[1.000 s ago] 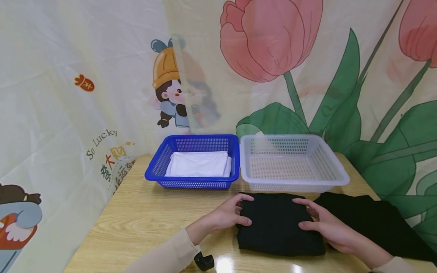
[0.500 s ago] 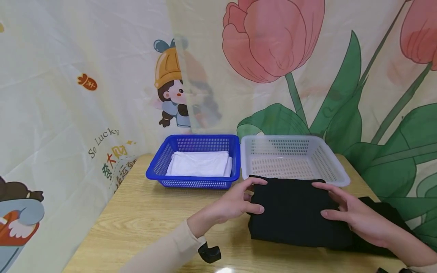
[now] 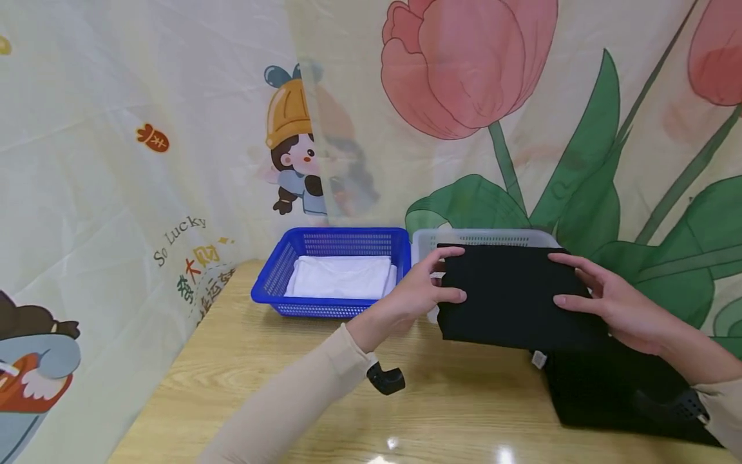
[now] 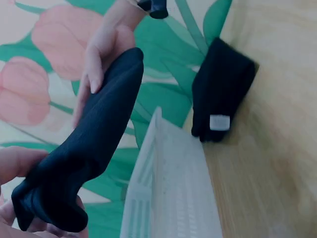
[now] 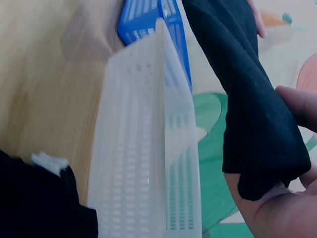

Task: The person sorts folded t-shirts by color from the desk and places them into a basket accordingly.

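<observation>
Two hands hold one folded black cloth (image 3: 513, 293) in the air above the white basket (image 3: 426, 241), clear of the desk (image 3: 278, 380). Your left hand (image 3: 414, 296) has its grip closed on the cloth's left edge, thumb on top and fingers curled beneath. Your right hand (image 3: 608, 303) grips the right edge the same way, thumb across the top surface. The left wrist view shows the cloth sagging a little between your two grips, above the basket's rim.

Just beside the white basket, on its left and touching it, stands a blue basket (image 3: 272, 287) with a folded white cloth (image 3: 342, 278) lying inside. On the desk under your right forearm lies another black garment (image 3: 614, 393), with a small white tag (image 3: 539, 359) showing at its near-left corner. A printed curtain (image 3: 145, 129) with tulips and a cartoon figure hangs behind the desk.
</observation>
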Motion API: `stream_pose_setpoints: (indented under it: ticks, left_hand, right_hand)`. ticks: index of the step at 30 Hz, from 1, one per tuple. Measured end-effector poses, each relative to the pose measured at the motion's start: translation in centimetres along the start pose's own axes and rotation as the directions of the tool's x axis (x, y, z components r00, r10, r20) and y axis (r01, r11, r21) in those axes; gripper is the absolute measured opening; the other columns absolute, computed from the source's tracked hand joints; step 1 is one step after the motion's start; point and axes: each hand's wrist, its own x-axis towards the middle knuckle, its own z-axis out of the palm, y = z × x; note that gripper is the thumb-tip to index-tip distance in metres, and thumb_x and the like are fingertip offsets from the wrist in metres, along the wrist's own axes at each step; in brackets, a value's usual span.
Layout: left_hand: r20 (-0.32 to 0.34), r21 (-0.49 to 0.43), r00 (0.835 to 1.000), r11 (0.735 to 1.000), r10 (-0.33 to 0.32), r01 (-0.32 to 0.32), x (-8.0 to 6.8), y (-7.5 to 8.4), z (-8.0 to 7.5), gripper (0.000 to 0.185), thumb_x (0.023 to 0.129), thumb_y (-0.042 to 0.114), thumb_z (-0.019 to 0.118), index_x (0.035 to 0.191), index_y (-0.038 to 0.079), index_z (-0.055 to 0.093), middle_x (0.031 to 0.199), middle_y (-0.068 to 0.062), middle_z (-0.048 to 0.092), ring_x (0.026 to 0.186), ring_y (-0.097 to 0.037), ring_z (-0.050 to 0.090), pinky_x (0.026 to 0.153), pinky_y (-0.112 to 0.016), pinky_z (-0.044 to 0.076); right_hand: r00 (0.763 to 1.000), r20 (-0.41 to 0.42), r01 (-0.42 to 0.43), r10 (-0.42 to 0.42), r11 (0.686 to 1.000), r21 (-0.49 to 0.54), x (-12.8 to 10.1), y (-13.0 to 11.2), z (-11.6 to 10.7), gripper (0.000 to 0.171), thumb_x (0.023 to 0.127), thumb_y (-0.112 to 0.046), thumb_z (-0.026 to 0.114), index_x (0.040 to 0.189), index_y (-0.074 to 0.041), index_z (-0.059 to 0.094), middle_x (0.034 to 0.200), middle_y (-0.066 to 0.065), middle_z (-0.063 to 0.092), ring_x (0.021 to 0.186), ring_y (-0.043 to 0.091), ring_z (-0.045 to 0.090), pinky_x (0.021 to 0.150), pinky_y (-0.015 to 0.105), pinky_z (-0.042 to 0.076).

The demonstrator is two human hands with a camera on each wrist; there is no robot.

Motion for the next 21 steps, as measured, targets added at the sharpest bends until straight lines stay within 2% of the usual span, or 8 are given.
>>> stream_pose_setpoints:
  ticks: [1, 2, 3, 7, 10, 12, 17, 21]
  left_hand:
    - [-0.012, 0.008, 1.000, 1.000, -0.001, 0.001, 0.6, 0.0, 0.0, 0.072, 0.091, 0.003, 0.082, 0.149, 0.037, 0.055, 0.136, -0.001, 0.055, 0.109, -0.024, 0.062, 0.091, -0.038, 0.056]
    - [-0.024, 0.018, 1.000, 1.000, 0.000, 0.000, 1.1, -0.1, 0.0, 0.073, 0.091, 0.004, 0.083, 0.149, 0.038, 0.055, 0.137, 0.000, 0.054, 0.110, -0.023, 0.061, 0.091, -0.038, 0.056]
    - [-0.034, 0.023, 0.999, 1.000, 0.003, -0.002, 1.7, -0.2, 0.0, 0.073, 0.091, 0.004, 0.083, 0.149, 0.038, 0.055, 0.137, 0.000, 0.053, 0.110, -0.024, 0.060, 0.091, -0.039, 0.056]
    - [-0.071, 0.032, 0.997, 0.999, 0.010, -0.007, 3.9, -0.9, -0.3, 0.075, 0.091, -0.001, 0.082, 0.150, 0.037, 0.054, 0.136, 0.000, 0.052, 0.115, -0.022, 0.058, 0.095, -0.042, 0.056]
    - [-0.106, 0.038, 0.994, 0.999, 0.015, -0.011, 5.4, -1.5, -0.6, 0.075, 0.091, -0.003, 0.080, 0.151, 0.034, 0.055, 0.135, -0.001, 0.053, 0.113, -0.022, 0.058, 0.099, -0.044, 0.055]
    - [-0.136, 0.050, 0.991, 0.999, 0.012, -0.005, 6.1, -1.9, -0.8, 0.074, 0.091, -0.004, 0.080, 0.150, 0.033, 0.055, 0.136, -0.002, 0.053, 0.111, -0.022, 0.059, 0.101, -0.046, 0.054]
    - [-0.194, 0.072, 0.981, 0.997, 0.011, 0.003, 8.1, -3.2, -1.0, 0.074, 0.089, -0.006, 0.080, 0.149, 0.031, 0.057, 0.140, -0.006, 0.052, 0.108, -0.024, 0.060, 0.102, -0.046, 0.054]
    - [-0.234, 0.090, 0.972, 0.996, 0.011, 0.011, 9.5, -4.1, -0.7, 0.074, 0.088, -0.007, 0.080, 0.147, 0.032, 0.059, 0.145, -0.007, 0.051, 0.120, -0.026, 0.056, 0.106, -0.048, 0.052]
  right_hand:
    - [1.000, -0.006, -0.001, 0.001, 1.000, -0.022, 0.5, -0.1, -0.3, 0.077, 0.108, -0.012, 0.063, 0.170, -0.033, 0.022, 0.176, 0.009, -0.023, 0.156, 0.045, -0.028, 0.118, 0.079, 0.001]
    - [1.000, -0.007, -0.001, 0.001, 1.000, -0.029, 0.9, -0.1, -0.5, 0.078, 0.108, -0.012, 0.063, 0.170, -0.032, 0.021, 0.176, 0.011, -0.023, 0.156, 0.045, -0.027, 0.119, 0.077, 0.004]
    - [1.000, -0.008, -0.004, 0.003, 0.999, -0.046, 1.4, -0.1, -0.8, 0.078, 0.108, -0.013, 0.064, 0.170, -0.032, 0.021, 0.176, 0.012, -0.021, 0.157, 0.045, -0.025, 0.123, 0.069, 0.012]
    - [1.000, -0.022, -0.003, 0.001, 0.996, -0.087, 3.5, 0.0, -1.5, 0.082, 0.106, -0.015, 0.067, 0.171, -0.029, 0.020, 0.176, 0.015, -0.018, 0.158, 0.046, -0.020, 0.122, 0.062, 0.021]
    - [0.999, -0.035, 0.004, -0.008, 0.995, -0.098, 5.2, 0.3, -1.9, 0.085, 0.104, -0.015, 0.070, 0.171, -0.024, 0.018, 0.176, 0.017, -0.019, 0.158, 0.047, -0.023, 0.119, 0.077, 0.006]
    - [0.999, -0.041, 0.005, -0.009, 0.995, -0.104, 6.3, 0.6, -2.1, 0.088, 0.104, -0.016, 0.071, 0.172, -0.021, 0.017, 0.175, 0.018, -0.020, 0.157, 0.048, -0.023, 0.118, 0.080, 0.002]
    - [0.999, -0.050, -0.005, 0.000, 0.994, -0.110, 8.3, 1.7, -2.6, 0.091, 0.103, -0.017, 0.072, 0.172, -0.017, 0.013, 0.175, 0.017, -0.022, 0.157, 0.049, -0.024, 0.118, 0.080, 0.001]
    - [0.998, -0.065, -0.006, -0.002, 0.992, -0.124, 9.2, 2.7, -3.0, 0.092, 0.103, -0.016, 0.073, 0.172, -0.015, 0.013, 0.175, 0.019, -0.021, 0.156, 0.051, -0.023, 0.119, 0.079, 0.002]
